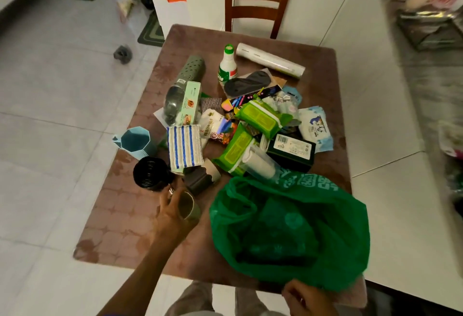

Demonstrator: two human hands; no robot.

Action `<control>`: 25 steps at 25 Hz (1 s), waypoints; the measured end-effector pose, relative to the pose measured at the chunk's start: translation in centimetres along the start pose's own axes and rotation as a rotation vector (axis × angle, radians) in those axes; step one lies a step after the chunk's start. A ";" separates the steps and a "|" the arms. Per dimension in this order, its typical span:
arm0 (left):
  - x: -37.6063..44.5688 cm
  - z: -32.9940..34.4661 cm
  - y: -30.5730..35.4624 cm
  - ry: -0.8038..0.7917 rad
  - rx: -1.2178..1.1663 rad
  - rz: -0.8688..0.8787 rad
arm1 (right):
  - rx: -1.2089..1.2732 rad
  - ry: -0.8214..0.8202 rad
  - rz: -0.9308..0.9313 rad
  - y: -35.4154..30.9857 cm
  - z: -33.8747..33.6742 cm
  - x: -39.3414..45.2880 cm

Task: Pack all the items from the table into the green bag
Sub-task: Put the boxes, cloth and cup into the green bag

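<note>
- Now my left hand (172, 211) wraps its fingers around a small olive cup (188, 207) near the desk's (120, 215) front left, just beside the green bag (288, 228).
- It looks light, rigid and smooth; gripping its wall seems safest.
- My right hand (304, 297) pinches the bag's near rim, holding the soft, floppy mouth open.
- Behind, a black-lidded jar (151, 172), a striped cloth (184, 146) and green wipe packs (260, 115) crowd together; nothing blocks the short way to the bag.
</note>
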State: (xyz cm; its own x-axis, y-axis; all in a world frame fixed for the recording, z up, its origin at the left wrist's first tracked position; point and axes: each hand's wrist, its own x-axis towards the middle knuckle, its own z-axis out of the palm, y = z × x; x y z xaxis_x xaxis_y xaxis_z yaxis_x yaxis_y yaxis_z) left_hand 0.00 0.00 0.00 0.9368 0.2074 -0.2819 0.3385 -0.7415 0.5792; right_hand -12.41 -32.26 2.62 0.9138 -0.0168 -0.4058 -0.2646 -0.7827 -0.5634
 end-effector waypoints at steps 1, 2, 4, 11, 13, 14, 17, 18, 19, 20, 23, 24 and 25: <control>-0.5 -0.6 0.6 0.035 -0.113 -0.031 | 0.108 -0.133 -0.015 -2.9 -1.2 0.2; -1.3 -1.3 1.1 0.074 -0.213 -0.024 | 0.240 -0.175 -0.028 -5.5 -2.3 0.8; -3.7 -2.9 3.3 0.118 -0.325 0.095 | 0.495 -0.158 -0.127 -8.0 -2.8 2.4; -6.0 0.4 9.7 -0.370 -0.407 0.379 | 0.483 -0.254 -0.141 -8.5 -4.3 7.0; -4.2 2.4 8.8 -0.074 -0.103 0.404 | 0.374 -0.102 -0.052 -6.5 -3.5 8.2; -3.3 3.4 8.2 -0.004 0.059 0.385 | 0.290 -0.015 -0.023 -5.7 -2.7 8.9; -1.6 5.5 6.7 -0.324 0.486 0.166 | 0.156 0.000 0.088 -3.7 0.0 10.9; -1.4 5.9 6.2 -0.407 0.509 0.114 | 0.116 -0.061 0.102 -3.4 1.0 11.4; -1.5 6.0 5.7 -0.421 0.466 0.080 | 0.059 -0.097 0.104 -2.8 1.8 11.7; -1.5 6.0 5.1 -0.364 0.372 0.072 | 0.009 -0.088 0.115 -2.6 2.2 11.8; -1.7 5.3 3.4 -0.267 0.213 0.125 | -0.030 0.031 0.159 -3.4 2.8 11.9; -1.8 5.3 3.1 -0.263 0.174 0.164 | -0.017 0.040 0.127 -4.0 3.1 12.0; -2.1 5.2 3.1 -0.277 0.174 0.252 | 0.017 0.033 0.080 -4.6 3.6 12.2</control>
State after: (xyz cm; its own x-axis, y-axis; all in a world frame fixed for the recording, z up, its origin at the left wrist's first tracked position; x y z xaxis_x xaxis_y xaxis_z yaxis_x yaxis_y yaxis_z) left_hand -1.39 -6.09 -1.62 0.9209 -0.1571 -0.3568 0.0586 -0.8491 0.5250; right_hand -1.15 -26.67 -2.34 0.8991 -0.0991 -0.4263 -0.3416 -0.7677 -0.5422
